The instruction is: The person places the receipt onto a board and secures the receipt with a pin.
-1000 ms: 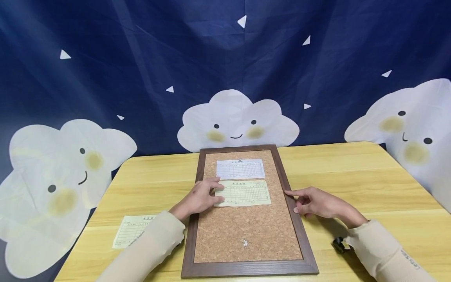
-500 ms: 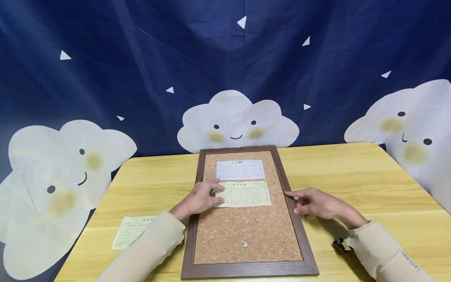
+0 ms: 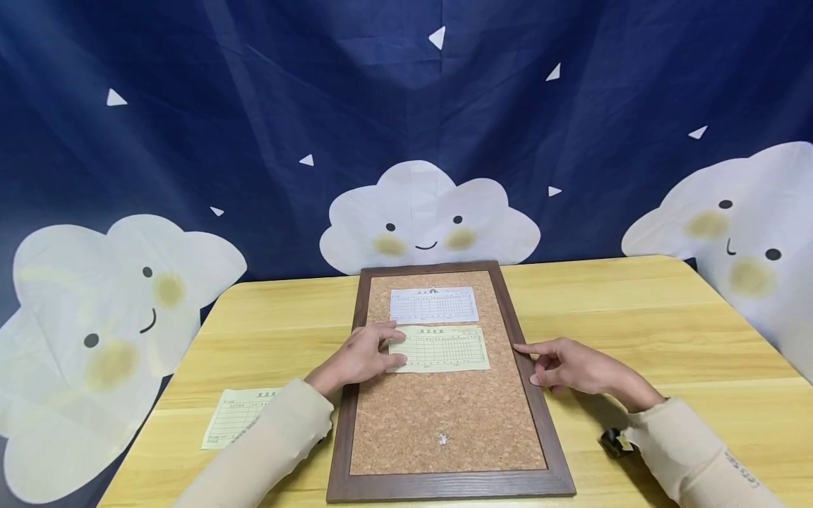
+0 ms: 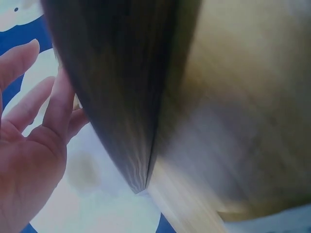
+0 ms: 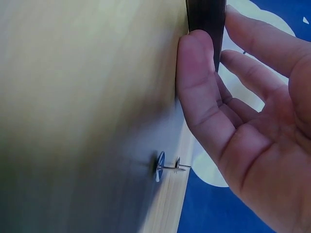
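Note:
A cork board (image 3: pixel 444 416) in a brown wooden frame (image 3: pixel 451 485) lies on the table. My left hand (image 3: pixel 362 356) reaches over the frame's left side, its thumb and fingertips resting on the left edge of a pale yellow form slip (image 3: pixel 441 349). Above that slip, a white form slip (image 3: pixel 433 305) carries a small dark tack (image 3: pixel 433 290) at its top. My right hand (image 3: pixel 574 363) touches the frame's right side with its extended index finger and thumb. In the right wrist view, the thumb (image 5: pixel 197 73) lies against the frame's edge.
Small shiny pieces (image 3: pixel 442 439) sit low on the cork. Thumbtacks (image 5: pixel 160 166) stand point-out on the table in the right wrist view. Another yellow slip (image 3: pixel 238 418) lies at left, partly under the left sleeve. A dark blue cloud-print curtain (image 3: pixel 406 106) hangs behind the table (image 3: pixel 610 303).

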Demonstrator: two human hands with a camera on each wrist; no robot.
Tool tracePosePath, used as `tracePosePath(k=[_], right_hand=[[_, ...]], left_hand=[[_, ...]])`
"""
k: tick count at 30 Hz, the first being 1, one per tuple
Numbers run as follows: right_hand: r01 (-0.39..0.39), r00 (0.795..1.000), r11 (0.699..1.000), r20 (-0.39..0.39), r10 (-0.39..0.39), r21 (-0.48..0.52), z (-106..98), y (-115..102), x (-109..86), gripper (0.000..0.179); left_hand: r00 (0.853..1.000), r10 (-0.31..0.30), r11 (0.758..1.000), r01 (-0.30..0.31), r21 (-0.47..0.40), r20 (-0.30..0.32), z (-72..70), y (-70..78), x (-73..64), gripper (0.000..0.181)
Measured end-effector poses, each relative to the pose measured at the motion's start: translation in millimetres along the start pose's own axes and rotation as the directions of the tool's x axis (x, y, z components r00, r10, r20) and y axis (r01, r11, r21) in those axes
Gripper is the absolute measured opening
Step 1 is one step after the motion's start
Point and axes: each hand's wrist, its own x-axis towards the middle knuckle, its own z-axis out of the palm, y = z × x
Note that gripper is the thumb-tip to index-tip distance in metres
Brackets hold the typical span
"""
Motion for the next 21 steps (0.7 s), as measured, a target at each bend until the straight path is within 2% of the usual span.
tracePosePath(k=[9, 16, 21], right_hand=[[0.000, 1.000, 0.999, -0.002, 0.000, -0.037, -0.9, -1.1, -0.2, 0.059], [0.003, 1.000, 0.999, 0.000, -0.003, -0.040, -0.9, -1.2, -0.3, 0.059], [-0.001, 1.000, 1.000, 0.001, 0.001, -0.031, -0.8, -1.1, -0.2, 0.060]], left_hand=[[1.000, -0.004, 1.000, 0.004, -0.020, 0.023, -3.1, -1.9, -2.5, 0.040], [1.000, 0.015, 1.000, -0.015, 0.000, 0.021, -5.6, -4.3, -3.9, 0.044], [0.999, 0.026, 1.000, -0.026, 0.010, 0.044, -7.3, -5.1, -4.2, 0.042]])
